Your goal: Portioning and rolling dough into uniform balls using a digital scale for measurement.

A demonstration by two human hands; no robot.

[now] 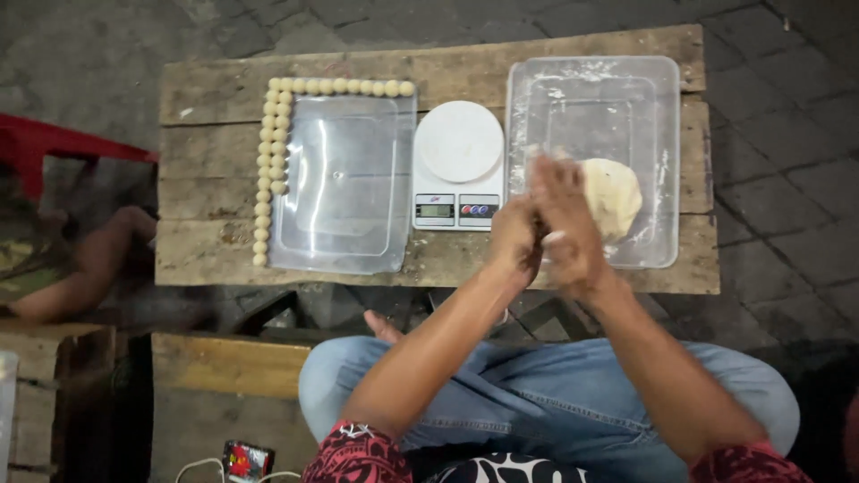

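My left hand (pixel 514 237) and my right hand (pixel 564 224) are pressed palm to palm over the near edge of a low wooden table (pixel 215 98), with a small piece of pale dough showing between them. Just behind them a large lump of dough (pixel 617 192) lies in a floured clear plastic tray (pixel 662 107). A white digital kitchen scale (pixel 459 161) stands to the left of that tray. Farther left, several small dough balls (pixel 273 143) line the top and left edges of another clear plastic tray (pixel 344 179).
My crossed legs in blue jeans (pixel 537 376) fill the foreground. Another person's arm (pixel 89 259) rests at the left beside a red object (pixel 54 143). A wooden plank (pixel 224 362) lies below the table, and a small device with cables (pixel 246 461) sits on the ground.
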